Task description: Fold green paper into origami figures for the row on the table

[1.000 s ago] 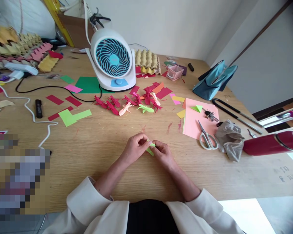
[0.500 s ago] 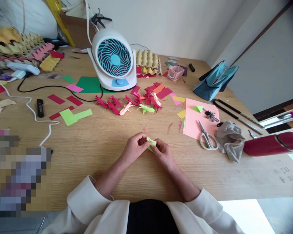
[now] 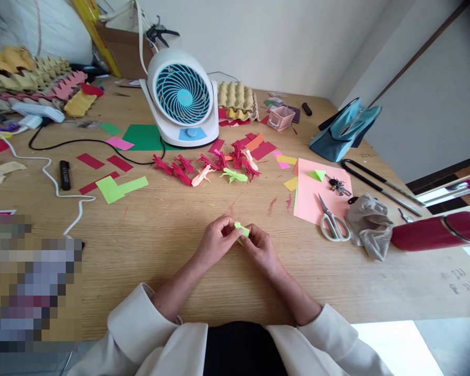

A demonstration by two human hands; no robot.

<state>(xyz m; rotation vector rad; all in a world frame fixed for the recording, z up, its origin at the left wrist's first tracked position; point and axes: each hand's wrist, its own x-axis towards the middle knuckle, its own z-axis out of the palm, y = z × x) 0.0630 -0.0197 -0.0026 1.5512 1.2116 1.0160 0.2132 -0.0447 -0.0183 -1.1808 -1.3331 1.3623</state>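
A small folded light green paper (image 3: 242,231) is pinched between both hands near the middle of the table. My left hand (image 3: 219,237) has its thumb and fingertips closed on the paper's left side. From the right, my right hand (image 3: 262,249) grips its lower right edge, thumb pressed on it. Beyond the hands lie several folded red paper figures (image 3: 182,171), a peach one (image 3: 202,175) and a light green one (image 3: 235,175). Flat light green pieces (image 3: 112,189) rest to the left.
A white fan (image 3: 184,96) stands behind the figures. Scissors (image 3: 332,222) lie partly on pink sheets (image 3: 305,193) at the right, near a crumpled grey bag (image 3: 370,224) and red bottle (image 3: 434,231). A white cable (image 3: 47,169) and black marker (image 3: 65,175) lie left.
The folded green paper has shifted very slightly in my fingers. Both hands keep hold of it in nearly the same place.
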